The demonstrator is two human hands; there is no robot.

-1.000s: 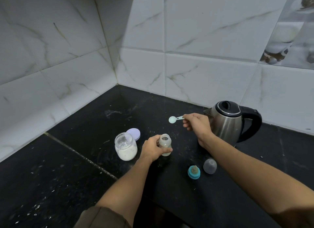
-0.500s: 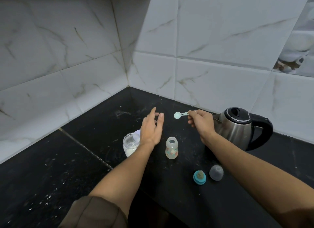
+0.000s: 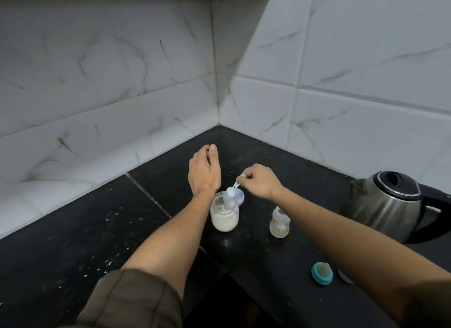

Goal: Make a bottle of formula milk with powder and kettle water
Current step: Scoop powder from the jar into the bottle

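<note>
Scoop (image 3: 231, 192) bowl at the mouth of glass powder jar (image 3: 224, 215), handle pinched in right hand (image 3: 260, 183); left hand (image 3: 203, 172) holds nothing, fingers loosely straight, behind jar toward the back corner.
Speckled black counter (image 3: 73, 242): small clear bottle (image 3: 279, 221), uncapped, just right of jar; steel kettle (image 3: 388, 203) at right edge; teal teat ring (image 3: 322, 272) nearer the front; lilac lid (image 3: 238, 197) behind jar.

I see a brushed-steel kettle (image 3: 383, 213) with a glossy plastic lid (image 3: 393, 185), a polished counter (image 3: 73, 242), glossy marbled tiles (image 3: 97, 71), a clear jar (image 3: 224, 219), and a plastic scoop (image 3: 230, 192) and bottle (image 3: 279, 224).
</note>
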